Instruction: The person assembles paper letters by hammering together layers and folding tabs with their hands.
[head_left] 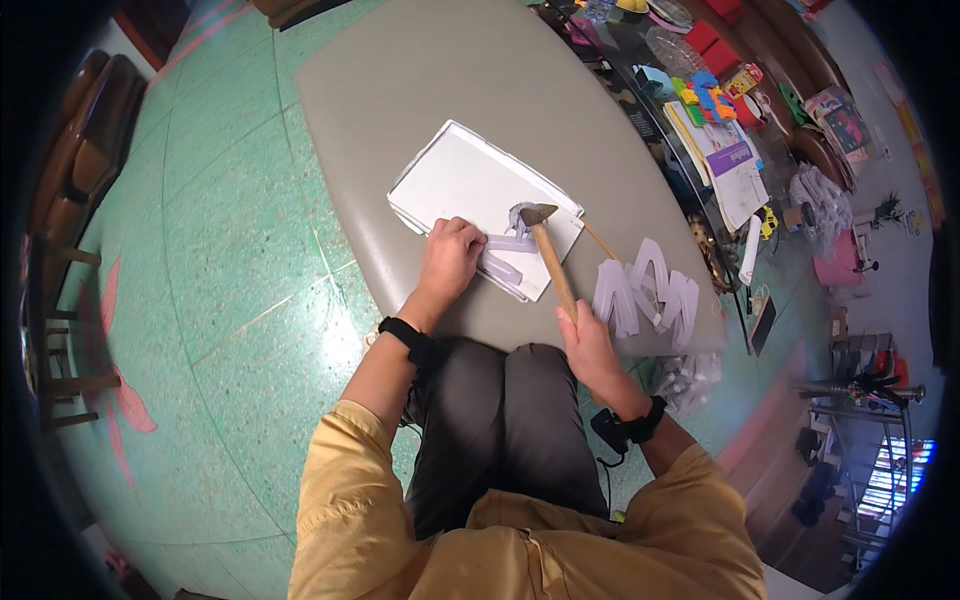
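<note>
My right hand [588, 348] is closed around the wooden handle of a hammer [553, 264]. The hammer's dark metal head rests at or just above a crumpled lavender bit at the far end of a lavender strip piece [513, 243]. That piece is bent into two arms and lies over the near right part of a shallow white tray [455, 180]. My left hand [455, 252] has its fingers closed at the left side of the strip piece, seemingly pinching it; the fingertips are partly hidden. Several similar folded lavender strips [620, 300] lie to the right of my right hand.
The tray sits on a grey padded bench [400, 75]. A thin orange-brown stick [600, 241] lies beside the tray. At the far right, a dark glass table carries papers [738, 180] and colourful toy bricks [705, 98]. Clear plastic bags [688, 378] hang below the bench's right edge.
</note>
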